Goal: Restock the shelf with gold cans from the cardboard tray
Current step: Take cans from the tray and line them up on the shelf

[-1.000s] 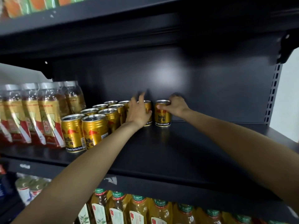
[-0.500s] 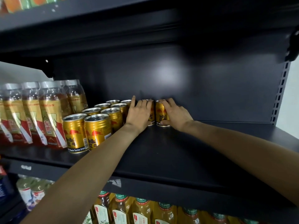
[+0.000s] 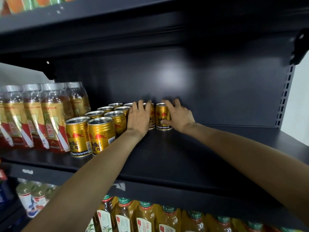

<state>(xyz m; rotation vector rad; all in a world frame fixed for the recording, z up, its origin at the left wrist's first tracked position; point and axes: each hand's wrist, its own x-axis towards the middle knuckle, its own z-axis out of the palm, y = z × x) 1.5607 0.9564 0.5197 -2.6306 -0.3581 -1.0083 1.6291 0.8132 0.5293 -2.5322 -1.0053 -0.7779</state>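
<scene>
At nine o'clock the tall bottles (image 3: 50,118) are standing on the shelf (image 3: 192,156), and just beside them we are lining up gold cans (image 3: 93,131) in rows running toward the back panel. Our left hand (image 3: 139,118) is lying flat, fingers straight, against a rear can (image 3: 151,117). At one o'clock from it, our right hand (image 3: 178,117) is curling round the end can (image 3: 163,117), thumb low on its label. We are judging that a hard sideways push could be tipping neighbours domino-style. The cardboard tray is out of view.
</scene>
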